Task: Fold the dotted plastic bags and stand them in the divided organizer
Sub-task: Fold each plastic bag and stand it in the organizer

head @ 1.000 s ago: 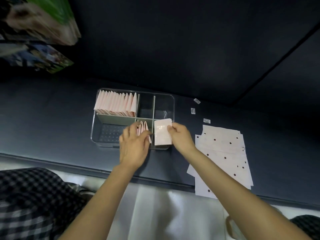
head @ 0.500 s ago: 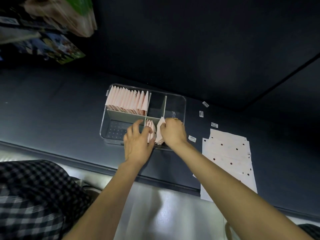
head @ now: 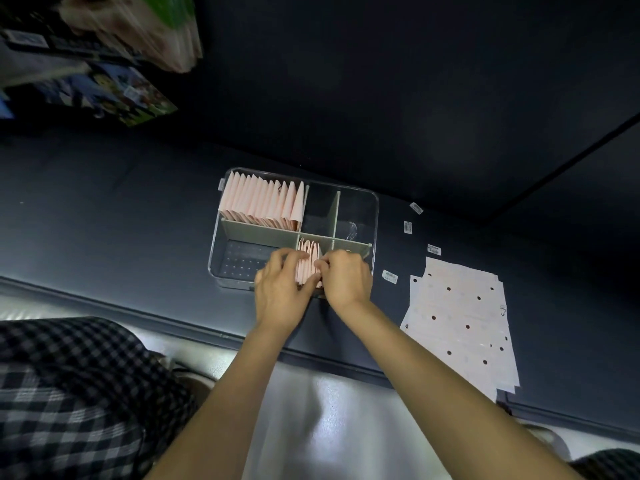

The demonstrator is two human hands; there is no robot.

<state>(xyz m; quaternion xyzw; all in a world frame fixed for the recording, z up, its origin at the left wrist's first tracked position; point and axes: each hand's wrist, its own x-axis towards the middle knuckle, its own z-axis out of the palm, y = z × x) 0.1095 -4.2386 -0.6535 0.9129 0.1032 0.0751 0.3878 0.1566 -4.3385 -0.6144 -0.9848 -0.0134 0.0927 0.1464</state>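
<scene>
As both hands meet over the clear divided organizer on the dark counter, the left hand and right hand each have their grip pinched on a small bunch of folded pink bags standing in its near middle compartment. A fuller row of folded bags stands in the far left compartment; flat dotted bags lie stacked to the right, near scattered labels.

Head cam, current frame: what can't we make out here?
- Near side of the small row of folded pink bags: hidden by the left hand and right hand; each hand's grip unclear.
- Print on the small white labels on the dark table: too small.
- Colourful packages, upper left: blurred, cut by the edge.
</scene>
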